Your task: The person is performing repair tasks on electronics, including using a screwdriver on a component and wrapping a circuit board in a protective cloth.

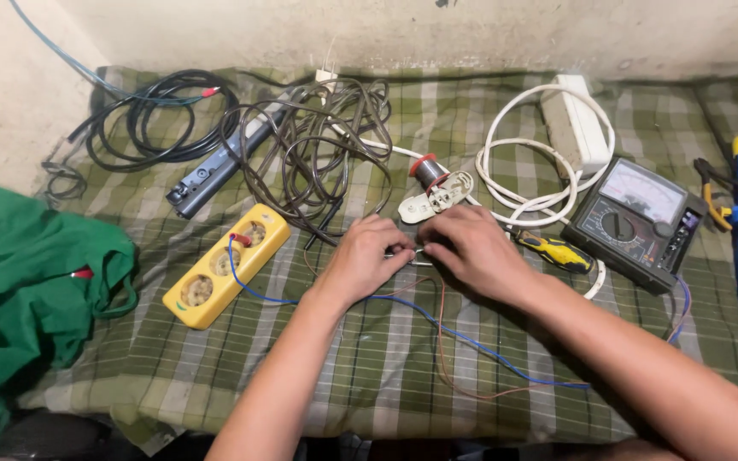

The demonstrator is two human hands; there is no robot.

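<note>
Hands meet knuckles-up just right of the yellow plastic socket strip (225, 265): left hand (362, 257) and right hand (470, 249) fingers curled, pinching thin blue and brown wires (437, 320).

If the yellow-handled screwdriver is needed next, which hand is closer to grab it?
Probably the right hand: the screwdriver lies just beside its wrist, while the left hand sits on the far side, nearer the yellow socket strip.

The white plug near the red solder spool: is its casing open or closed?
Open. The white plug lies beside the red solder spool with its cover off, inner metal contacts exposed.
</note>
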